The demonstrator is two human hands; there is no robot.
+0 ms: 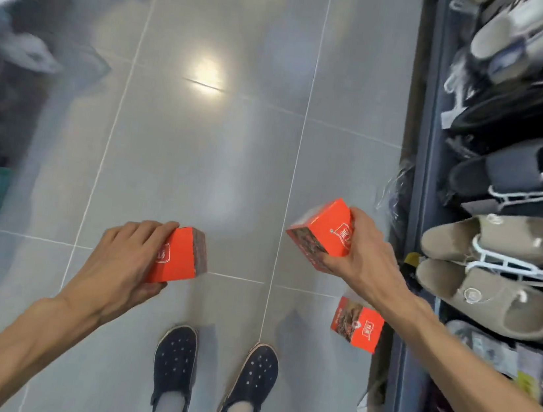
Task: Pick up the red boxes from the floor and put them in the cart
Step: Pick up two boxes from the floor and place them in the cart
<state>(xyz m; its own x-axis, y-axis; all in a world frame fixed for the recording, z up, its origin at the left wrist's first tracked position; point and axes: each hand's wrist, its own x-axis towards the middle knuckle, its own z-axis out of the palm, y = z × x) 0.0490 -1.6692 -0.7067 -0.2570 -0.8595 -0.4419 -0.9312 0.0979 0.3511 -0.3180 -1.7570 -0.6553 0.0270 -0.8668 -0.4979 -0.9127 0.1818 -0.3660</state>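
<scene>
I am seeing the left hand [125,255] gripping a red box [178,255], fingers curling over its top edge and the thumb wrapping underneath. The box is smooth, glossy cardboard, orange-red on the broad face with a small white logo, and a darker printed picture on the narrow side facing away from the hand. Below and between both hands, two dark perforated clogs [175,362] are standing on the grey floor [199,168], which is made of large shiny tiles with thin pale joints and is reflecting a bright lamp ahead of the hands. The right hand [365,253] is holding a second red box [323,231] tilted, fingers clasping its far side and thumb pressing near the lower edge; it has the same slick card and dark photo panel. Just beneath the right wrist, a third red box [358,324] is lying on the floor, apart from the hand. Right of that hand, soft beige slippers [497,266] on white plastic hangers are filling a dark shelf [429,178].
</scene>
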